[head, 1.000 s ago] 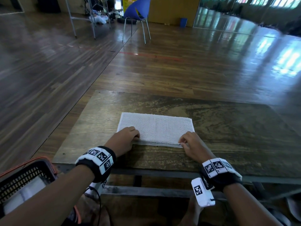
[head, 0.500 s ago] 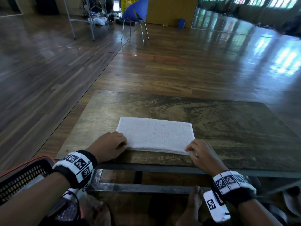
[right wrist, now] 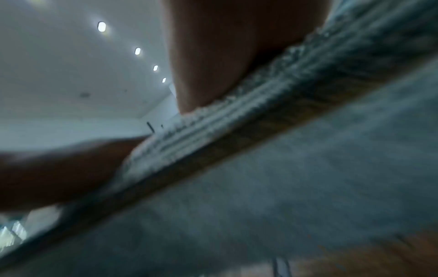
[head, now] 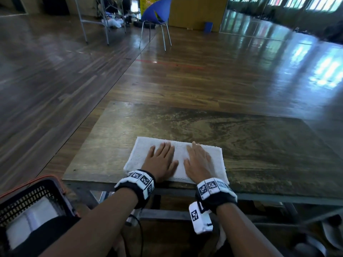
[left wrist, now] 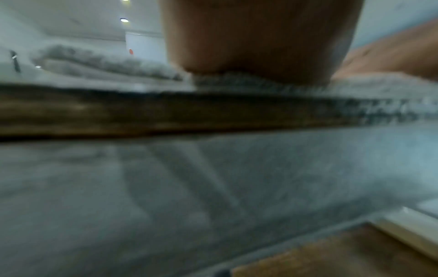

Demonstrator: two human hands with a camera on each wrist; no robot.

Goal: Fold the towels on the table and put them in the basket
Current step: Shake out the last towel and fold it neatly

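A white folded towel [head: 215, 160] lies near the front edge of the worn wooden table [head: 259, 145]. My left hand [head: 160, 161] and my right hand [head: 197, 161] both lie flat on top of it, side by side, fingers straight and pointing away from me. In the left wrist view my palm [left wrist: 255, 37] presses the towel's [left wrist: 106, 65] layered edge at the table's rim. In the right wrist view the heel of my hand [right wrist: 225, 56] rests on the towel's [right wrist: 213, 131] stacked layers. A black basket [head: 33, 199] with an orange rim sits at the lower left with white towels [head: 29, 219] in it.
The table has bare wood behind and to the right of the towel. A metal frame bar [head: 278, 199] runs under its front edge. Far back on the wooden floor stand a blue chair [head: 156, 15] and a metal rack [head: 92, 21].
Both hands left the towel's near corners and moved inward onto its top, now flat and side by side. The towel sits closer to the table's front edge.
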